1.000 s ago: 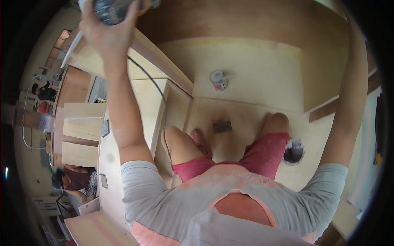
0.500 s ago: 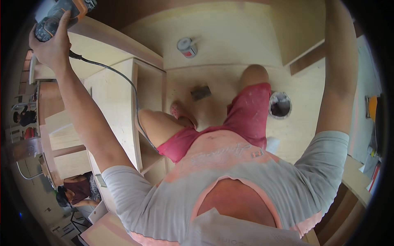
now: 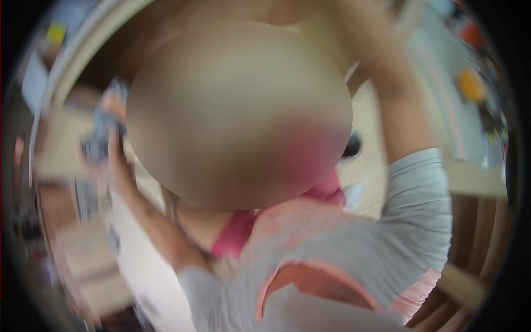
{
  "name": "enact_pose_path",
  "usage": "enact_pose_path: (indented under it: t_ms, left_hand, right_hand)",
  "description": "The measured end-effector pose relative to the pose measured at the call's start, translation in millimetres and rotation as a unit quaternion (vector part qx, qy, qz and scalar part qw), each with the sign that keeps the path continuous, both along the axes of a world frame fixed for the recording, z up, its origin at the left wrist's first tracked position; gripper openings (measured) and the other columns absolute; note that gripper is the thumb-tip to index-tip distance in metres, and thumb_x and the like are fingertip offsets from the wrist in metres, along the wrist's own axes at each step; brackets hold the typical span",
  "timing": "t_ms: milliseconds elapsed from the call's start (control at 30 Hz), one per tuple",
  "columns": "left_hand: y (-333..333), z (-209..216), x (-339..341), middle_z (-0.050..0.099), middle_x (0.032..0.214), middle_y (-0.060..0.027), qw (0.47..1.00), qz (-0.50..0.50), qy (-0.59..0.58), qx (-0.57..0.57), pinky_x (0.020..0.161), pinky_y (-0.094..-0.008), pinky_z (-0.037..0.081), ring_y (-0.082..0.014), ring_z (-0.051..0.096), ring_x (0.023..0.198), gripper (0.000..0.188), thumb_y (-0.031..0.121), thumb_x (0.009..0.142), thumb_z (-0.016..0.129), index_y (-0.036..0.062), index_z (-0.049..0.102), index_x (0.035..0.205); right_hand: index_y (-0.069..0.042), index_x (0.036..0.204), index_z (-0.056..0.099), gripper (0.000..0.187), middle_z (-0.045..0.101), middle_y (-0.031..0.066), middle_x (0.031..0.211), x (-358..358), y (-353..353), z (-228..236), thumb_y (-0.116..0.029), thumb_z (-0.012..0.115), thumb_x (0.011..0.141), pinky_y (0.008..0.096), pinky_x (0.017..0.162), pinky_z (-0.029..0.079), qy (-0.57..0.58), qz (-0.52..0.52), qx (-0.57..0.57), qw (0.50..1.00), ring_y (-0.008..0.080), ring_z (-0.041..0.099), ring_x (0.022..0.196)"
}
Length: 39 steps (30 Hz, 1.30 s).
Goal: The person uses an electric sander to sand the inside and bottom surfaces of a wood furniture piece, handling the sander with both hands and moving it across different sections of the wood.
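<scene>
At the left, my left hand (image 3: pixel 115 148) is closed around a corded power tool (image 3: pixel 103 126) with a grey body and an orange part. Motion smears both, so the tool's exact kind is hard to make out. My right forearm (image 3: pixel 395 105) reaches up past the top edge, and the hand itself lies outside the picture. A large blurred oval covers the middle, hiding most of my lap and whatever is in front of it.
Pale wooden panels (image 3: pixel 83 243) stand at the left, beside my arm. A dark round thing (image 3: pixel 352 145) shows at the oval's right edge. Slatted wood (image 3: pixel 470 238) is at the lower right; a round orange thing (image 3: pixel 472 86) is farther up.
The view has swung and blurred. My left hand, still on the tool, appears lower and nearer my body. The right forearm appears farther left. The blurred oval now covers the can and bucket area.
</scene>
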<state>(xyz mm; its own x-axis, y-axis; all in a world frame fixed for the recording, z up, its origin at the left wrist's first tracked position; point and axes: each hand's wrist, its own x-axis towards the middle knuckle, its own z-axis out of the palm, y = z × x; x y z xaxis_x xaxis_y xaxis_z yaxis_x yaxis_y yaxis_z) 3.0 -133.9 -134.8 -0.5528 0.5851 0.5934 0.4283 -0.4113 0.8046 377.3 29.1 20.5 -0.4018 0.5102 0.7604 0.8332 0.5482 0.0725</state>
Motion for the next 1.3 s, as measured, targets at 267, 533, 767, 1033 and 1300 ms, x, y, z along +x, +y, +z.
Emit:
enact_pose_path:
  t_ms: [267,533,767,1033,1300]
  left_hand:
    - [-1,-64,70,0.046,0.121,-0.0167,0.984,-0.115,-0.135,-0.011,0.086,-0.0346,0.049,-0.0243,0.051,0.105,0.076,0.006,0.069,0.08,0.0023,0.038,0.131]
    - [-7,-47,169,0.046,0.115,-0.0147,0.98,-0.186,-0.062,-0.027,0.082,-0.0331,0.051,-0.0245,0.053,0.1,0.073,0.003,0.069,0.079,0.0038,0.036,0.128]
    - [-28,-44,192,0.045,0.114,-0.017,0.936,-0.288,-0.197,-0.042,0.083,-0.0364,0.049,-0.0248,0.05,0.1,0.056,0.011,0.081,0.068,0.0026,0.035,0.125]
    - [-76,-67,188,0.05,0.106,-0.0149,0.956,-0.258,0.13,0.051,0.085,-0.0359,0.043,-0.0258,0.051,0.095,0.044,0.025,0.077,0.069,0.0056,0.05,0.111]
    - [-182,-32,84,0.062,0.099,-0.021,0.933,-0.335,0.062,0.118,0.08,-0.0394,0.048,-0.0287,0.059,0.093,0.037,0.017,0.067,0.073,0.0014,0.063,0.099]
  right_hand:
    - [-0.001,0.122,0.046,0.053,0.049,0.0212,0.12,-77,-187,-165,-0.002,0.061,0.071,0.0432,0.092,0.043,0.238,0.296,-0.194,0.904,0.0373,0.049,0.11]
    - [-0.005,0.145,0.017,0.089,0.008,0.0426,0.14,-128,-219,-268,-0.004,0.065,0.071,0.0445,0.087,0.046,0.267,0.165,-0.191,0.93,0.047,0.052,0.103]
    - [0.003,0.142,0.019,0.08,0.007,0.0463,0.138,-114,-206,-278,-0.012,0.062,0.077,0.0485,0.087,0.043,0.27,0.174,-0.038,0.946,0.0549,0.048,0.101]
    - [-0.001,0.132,0.036,0.066,0.042,0.0237,0.12,-83,-209,-282,-0.028,0.063,0.079,0.0483,0.096,0.031,0.342,0.062,-0.139,0.927,0.0391,0.041,0.11]
    - [0.001,0.11,0.045,0.058,0.055,0.0138,0.099,-98,-181,-274,0.007,0.07,0.059,0.0386,0.072,0.052,0.605,0.237,-0.327,0.686,0.0259,0.061,0.081]
